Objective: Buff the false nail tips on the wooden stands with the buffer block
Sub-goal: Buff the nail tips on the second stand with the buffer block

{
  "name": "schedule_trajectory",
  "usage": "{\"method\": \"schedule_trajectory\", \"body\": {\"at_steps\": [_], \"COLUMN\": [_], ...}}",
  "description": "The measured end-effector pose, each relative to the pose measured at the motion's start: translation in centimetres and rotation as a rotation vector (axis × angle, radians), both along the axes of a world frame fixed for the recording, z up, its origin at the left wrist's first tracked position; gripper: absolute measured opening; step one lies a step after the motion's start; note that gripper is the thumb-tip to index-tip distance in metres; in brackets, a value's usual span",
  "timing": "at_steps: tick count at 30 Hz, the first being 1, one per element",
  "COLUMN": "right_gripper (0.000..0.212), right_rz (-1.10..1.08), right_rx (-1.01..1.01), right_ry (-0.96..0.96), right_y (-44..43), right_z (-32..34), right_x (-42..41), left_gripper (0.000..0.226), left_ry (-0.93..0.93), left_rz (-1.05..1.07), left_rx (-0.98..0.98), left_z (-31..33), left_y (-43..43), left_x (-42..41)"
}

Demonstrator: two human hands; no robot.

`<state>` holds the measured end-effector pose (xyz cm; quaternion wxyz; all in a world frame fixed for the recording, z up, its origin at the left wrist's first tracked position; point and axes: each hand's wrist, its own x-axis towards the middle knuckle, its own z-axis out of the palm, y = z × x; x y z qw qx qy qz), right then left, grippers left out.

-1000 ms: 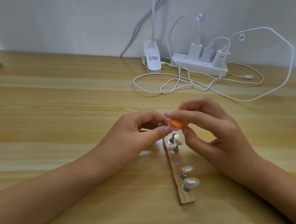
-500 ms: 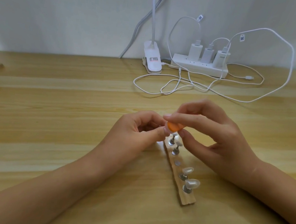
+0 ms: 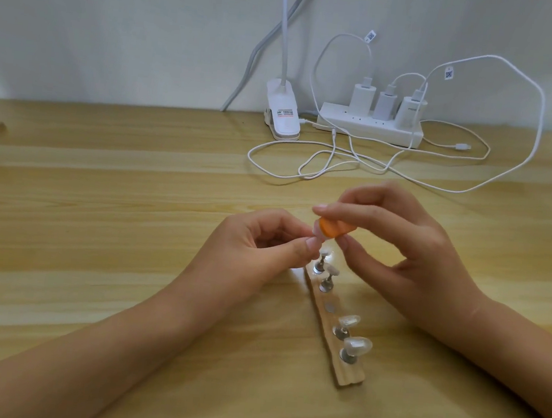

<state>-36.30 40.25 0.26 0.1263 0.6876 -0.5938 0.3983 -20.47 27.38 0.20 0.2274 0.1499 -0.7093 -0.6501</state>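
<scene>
1. The right hand (image 3: 399,252) pinches the orange buffer block (image 3: 334,228) between thumb and fingers.
2. The left hand (image 3: 253,250) pinches something small against the block, probably a nail tip; blur hides it.
3. Both hover over the far end of the wooden stand (image 3: 347,373) on the surface (image 3: 92,257), where four nail tips (image 3: 349,320) sit on pegs.
4. Short, light strokes with a firm left pinch should stop the tip flicking away.

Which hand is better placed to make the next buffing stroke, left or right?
Right. The right hand pinches the orange buffer, held against what the left hand pinches, probably a tip; the left only steadies it.
</scene>
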Motion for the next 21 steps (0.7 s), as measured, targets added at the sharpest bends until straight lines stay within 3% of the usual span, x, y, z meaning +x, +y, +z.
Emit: {"method": "schedule_trajectory", "body": {"at_steps": [5,21], "right_gripper": [0.031,0.023], "right_rz": [-0.021,-0.042], "right_rx": [-0.008,0.011], "right_ry": [-0.026,0.014], "right_y": [-0.15,-0.12], "right_z": [0.08,-0.11], "right_x": [-0.19,-0.05], "left_gripper": [0.006,0.017], "left_ry": [-0.008,0.011], "left_rz": [0.007,0.017], "left_rx": [0.043,0.028], "left_z": [0.18,0.26], "left_y": [0.14,0.18], "left_x": [-0.05,-0.04]}}
